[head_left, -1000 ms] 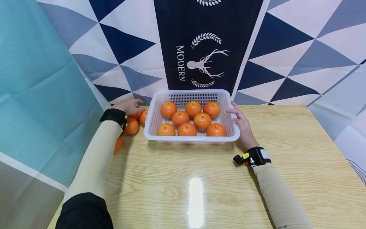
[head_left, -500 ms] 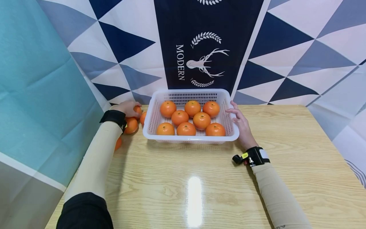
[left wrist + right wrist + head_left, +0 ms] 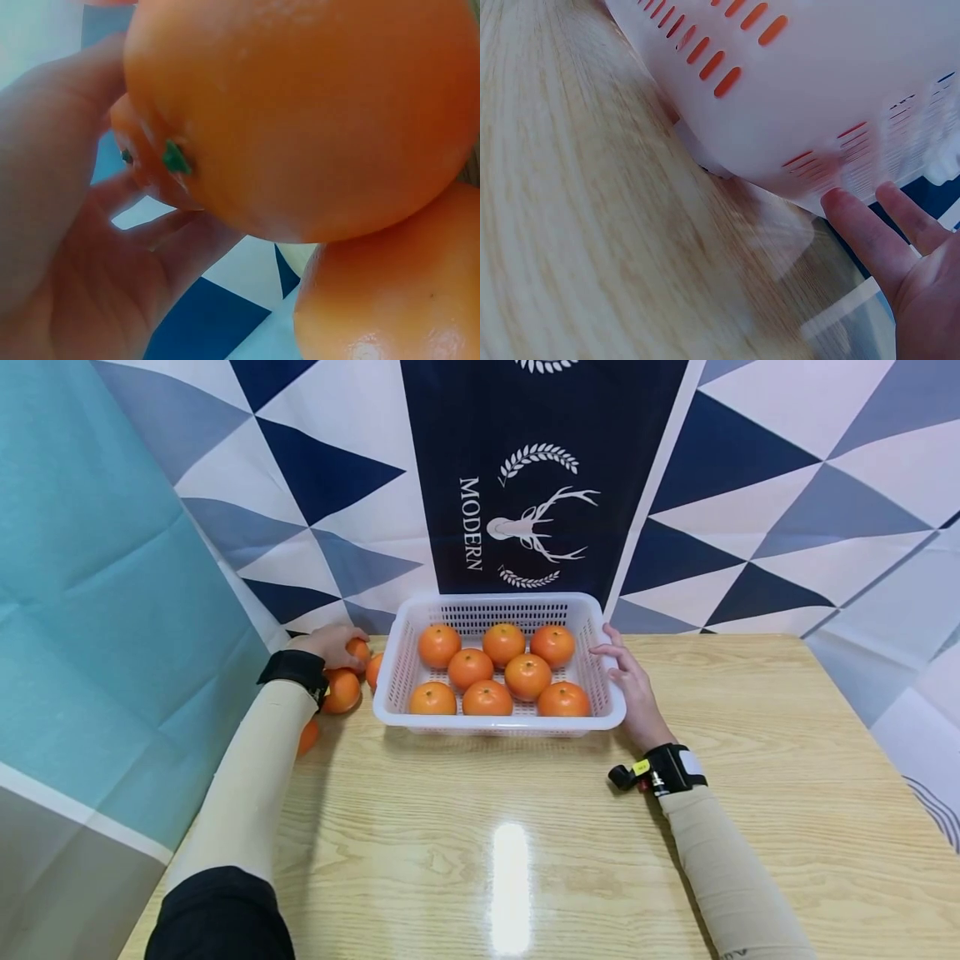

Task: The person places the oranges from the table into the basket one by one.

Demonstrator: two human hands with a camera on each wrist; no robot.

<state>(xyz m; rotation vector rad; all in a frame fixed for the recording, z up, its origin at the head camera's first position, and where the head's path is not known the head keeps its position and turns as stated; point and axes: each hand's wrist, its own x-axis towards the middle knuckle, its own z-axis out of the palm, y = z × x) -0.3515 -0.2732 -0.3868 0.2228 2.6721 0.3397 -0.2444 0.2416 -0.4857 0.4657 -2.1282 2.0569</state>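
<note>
A left hand [image 3: 328, 645] curls its fingers round an orange [image 3: 359, 649] to the left of the white plastic basket [image 3: 495, 722]. At the basket's right end, the right hand [image 3: 637, 689] grips the rim: some fingers lie over it, while two press their tips against the slotted outer wall. Eight oranges [image 3: 527, 677] sit inside the basket. Of the loose ones left of it, one orange [image 3: 374, 670] lies just beside its end wall, another orange [image 3: 342, 691] is a little further out, and a partly hidden orange [image 3: 307, 737] is nearer the person than the basket. Beneath the basket is a wood-grain table [image 3: 420, 827]; behind it hangs a geometric-patterned cloth [image 3: 742, 502] with a navy deer-head panel [image 3: 540, 427].
</note>
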